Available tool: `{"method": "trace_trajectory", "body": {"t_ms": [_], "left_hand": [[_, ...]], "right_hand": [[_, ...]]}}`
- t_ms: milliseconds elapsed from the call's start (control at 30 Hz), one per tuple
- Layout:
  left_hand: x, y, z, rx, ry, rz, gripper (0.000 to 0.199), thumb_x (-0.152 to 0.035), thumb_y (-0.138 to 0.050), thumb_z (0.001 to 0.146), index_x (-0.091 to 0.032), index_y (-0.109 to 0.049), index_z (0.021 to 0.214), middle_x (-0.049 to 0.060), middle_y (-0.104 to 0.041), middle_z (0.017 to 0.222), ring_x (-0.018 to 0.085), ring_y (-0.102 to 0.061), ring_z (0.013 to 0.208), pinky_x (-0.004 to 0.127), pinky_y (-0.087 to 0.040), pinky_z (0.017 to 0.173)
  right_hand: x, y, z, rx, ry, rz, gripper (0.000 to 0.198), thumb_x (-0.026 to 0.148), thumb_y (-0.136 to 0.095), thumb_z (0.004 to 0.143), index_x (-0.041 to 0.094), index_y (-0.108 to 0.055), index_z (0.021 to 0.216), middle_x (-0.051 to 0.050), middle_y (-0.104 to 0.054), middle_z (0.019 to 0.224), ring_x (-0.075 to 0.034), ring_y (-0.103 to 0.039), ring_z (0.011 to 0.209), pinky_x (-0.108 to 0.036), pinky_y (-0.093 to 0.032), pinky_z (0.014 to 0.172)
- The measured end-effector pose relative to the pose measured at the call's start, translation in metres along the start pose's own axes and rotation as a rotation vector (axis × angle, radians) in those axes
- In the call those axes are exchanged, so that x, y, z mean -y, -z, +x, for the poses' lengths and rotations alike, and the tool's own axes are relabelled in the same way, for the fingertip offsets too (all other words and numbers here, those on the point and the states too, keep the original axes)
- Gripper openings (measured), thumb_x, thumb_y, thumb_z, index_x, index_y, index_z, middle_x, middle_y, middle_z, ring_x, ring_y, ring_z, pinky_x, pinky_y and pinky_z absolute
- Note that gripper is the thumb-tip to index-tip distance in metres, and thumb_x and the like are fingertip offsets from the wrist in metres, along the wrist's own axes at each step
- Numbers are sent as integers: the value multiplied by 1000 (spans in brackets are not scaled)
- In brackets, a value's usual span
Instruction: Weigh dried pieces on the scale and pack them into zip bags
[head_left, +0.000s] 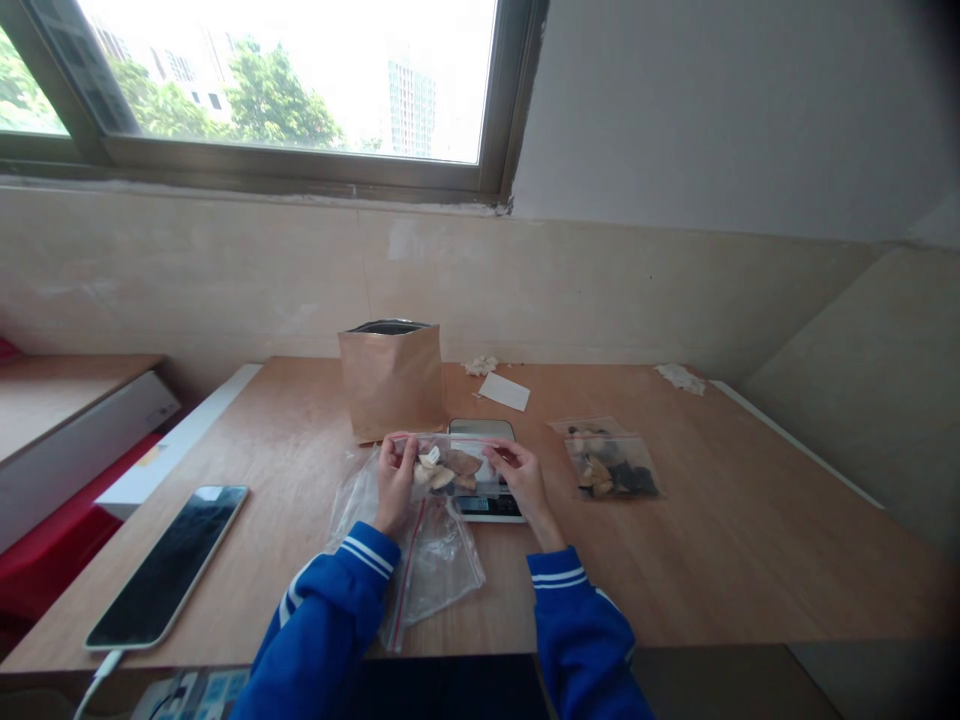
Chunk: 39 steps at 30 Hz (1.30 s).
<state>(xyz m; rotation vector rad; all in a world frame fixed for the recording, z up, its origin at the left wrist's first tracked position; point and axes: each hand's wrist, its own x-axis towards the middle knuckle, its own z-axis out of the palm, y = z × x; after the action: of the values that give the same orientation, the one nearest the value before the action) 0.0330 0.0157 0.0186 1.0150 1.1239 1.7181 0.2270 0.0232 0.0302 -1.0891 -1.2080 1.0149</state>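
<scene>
Between my hands hangs a clear zip bag (453,472) with a red seal line, holding pale and brown dried slices. My left hand (396,480) pinches its top left corner, and my right hand (521,478) pinches the top right. Behind and below the bag lies a digital kitchen scale (491,508), partly covered by it; the display shows at the front, too small to read. Flat clear zip bags (442,570) with red seals lie under and beside my left wrist.
A brown paper pouch (391,385) stands with its top open behind my left hand. Filled zip bags (611,465) lie to the right. Farther back are a white card (505,391) and pale scraps (480,366). A phone (171,565) with a cable lies at left.
</scene>
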Motion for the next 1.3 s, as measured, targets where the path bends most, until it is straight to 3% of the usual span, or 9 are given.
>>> {"method": "trace_trajectory", "body": {"t_ms": [133,333,667,800,1033,1300], "left_hand": [[2,1,1,-34,-12,-6,34,-49,-64,82,-20,-54,95,2,-66,77,16,-64,68,26,-49,61],[3,2,2,5,-51,69,33,-49,-66,80,-18,-58,86,3,-66,74,15,-63,67,25,-48,62],[1,-1,-2,97,-5,71,31,-49,-67,79,-18,-62,80,4,-69,73,16,-63,64,25,-49,59],[5,0,-3,139,4,124,29,-48,-67,79,-19,-65,81,3,-69,74,15,-63,63,25,-49,58],[4,1,-4,113,6,101,25,-46,-69,79,-21,-66,79,4,-70,74,17,-66,66,26,-51,60],[0,0,-7,115,-8,156,26,-46,-69,78,-21,-66,83,2,-70,71,15,-65,62,24,-50,56]], "right_hand": [[-1,-1,0,25,28,-21,31,44,-76,68,18,-77,84,-3,-70,70,-11,-53,52,-23,-41,48],[-1,1,0,-5,39,-64,36,51,-70,72,17,-76,83,-4,-69,66,-14,-56,53,-23,-42,48],[0,-6,0,-51,35,65,39,56,-71,70,19,-67,78,-5,-73,76,-20,-68,72,-32,-56,71],[-2,-9,-1,-75,17,82,42,60,-71,69,19,-67,79,-6,-74,77,-20,-69,73,-33,-56,71],[0,-11,-4,4,10,23,36,52,-74,70,18,-71,81,-7,-75,76,-21,-70,72,-31,-55,66],[1,-8,-4,-54,69,-64,29,47,-72,72,18,-69,74,-5,-73,69,-18,-66,63,-27,-52,60]]}}
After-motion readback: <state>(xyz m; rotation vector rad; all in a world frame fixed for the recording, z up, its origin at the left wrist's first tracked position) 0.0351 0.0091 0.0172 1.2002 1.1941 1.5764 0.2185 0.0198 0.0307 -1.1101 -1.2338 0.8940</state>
